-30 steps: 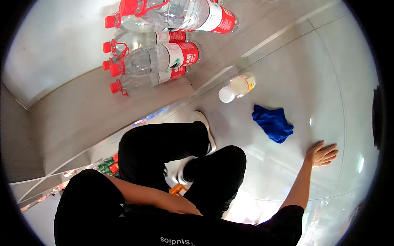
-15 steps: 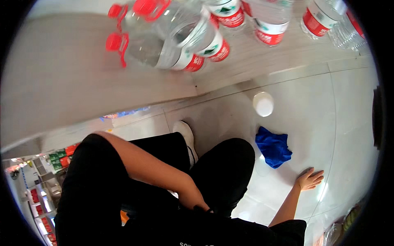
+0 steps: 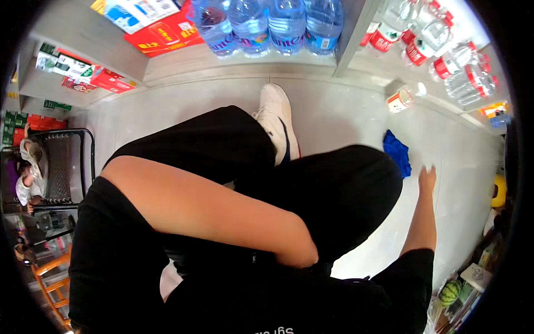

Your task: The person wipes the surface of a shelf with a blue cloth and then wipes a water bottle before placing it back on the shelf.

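My right hand [image 3: 427,179] is low over the floor at the right, just beside a crumpled blue cloth [image 3: 396,154]. Its fingers point away from me, slightly apart, and nothing shows in them. Beyond the cloth stands a small white cup [image 3: 399,101] with a coloured label, close to the shelf base. My bare left forearm [image 3: 217,206] crosses over my black-trousered legs. The left hand [image 3: 300,253] is tucked against my body, with its fingers hidden.
Ahead, a low shelf holds large water bottles [image 3: 286,28] and a red carton [image 3: 167,36]. Red-labelled bottles [image 3: 425,42] fill the right bay. At left are a black-framed chair [image 3: 67,167], a person [image 3: 33,167] and an orange ladder [image 3: 55,284]. A watermelon [image 3: 449,292] lies lower right.
The view has swung left and back, bringing the other shelf bays and the chair into sight. My right hand stays near the cloth. My left arm is still folded across my lap.
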Available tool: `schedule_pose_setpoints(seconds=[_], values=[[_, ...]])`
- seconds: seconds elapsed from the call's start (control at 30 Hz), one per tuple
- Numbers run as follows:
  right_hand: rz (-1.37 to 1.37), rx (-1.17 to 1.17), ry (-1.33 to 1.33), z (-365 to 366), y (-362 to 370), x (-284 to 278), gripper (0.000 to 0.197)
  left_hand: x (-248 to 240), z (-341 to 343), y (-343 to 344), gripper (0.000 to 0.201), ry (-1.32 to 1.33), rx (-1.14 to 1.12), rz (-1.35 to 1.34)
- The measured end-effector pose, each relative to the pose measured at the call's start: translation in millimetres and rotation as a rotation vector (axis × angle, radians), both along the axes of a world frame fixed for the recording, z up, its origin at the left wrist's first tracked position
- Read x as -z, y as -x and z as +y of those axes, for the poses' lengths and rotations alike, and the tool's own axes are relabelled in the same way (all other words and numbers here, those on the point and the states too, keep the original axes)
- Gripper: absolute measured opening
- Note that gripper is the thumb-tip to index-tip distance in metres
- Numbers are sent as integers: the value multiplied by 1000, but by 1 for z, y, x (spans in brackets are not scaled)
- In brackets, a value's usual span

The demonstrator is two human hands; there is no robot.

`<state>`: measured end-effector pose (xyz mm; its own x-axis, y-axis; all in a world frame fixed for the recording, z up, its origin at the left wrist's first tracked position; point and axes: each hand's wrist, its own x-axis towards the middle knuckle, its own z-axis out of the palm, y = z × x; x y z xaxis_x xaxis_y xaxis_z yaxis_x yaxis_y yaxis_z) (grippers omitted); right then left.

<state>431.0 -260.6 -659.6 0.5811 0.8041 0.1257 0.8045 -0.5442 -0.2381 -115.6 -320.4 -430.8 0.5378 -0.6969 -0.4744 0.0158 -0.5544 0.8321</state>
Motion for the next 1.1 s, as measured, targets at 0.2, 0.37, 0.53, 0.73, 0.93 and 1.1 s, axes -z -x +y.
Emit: schedule_pose_setpoints(seconds=[0.2,0.37,0.53,0.73,0.93,1.1], values=[[95,-430,-244,126,207,-213,37,-103,-33,35,56,-112,-433,205],[188,-609,-323,127,307,-306,30,-84,-69,51,50,-315,-494,187],[389,-819,-405,105,351,-346,28,-95,-97,53,40,-412,-519,107],[357,-935,-354,71,389,-381,24,-89,-93,46,39,-463,-482,69],[277,-1085,-179,38,406,-381,21,-96,-77,38,33,-527,-496,-47],[326,-1154,-148,42,406,-339,19,-78,-49,32,21,-430,-601,-75]])
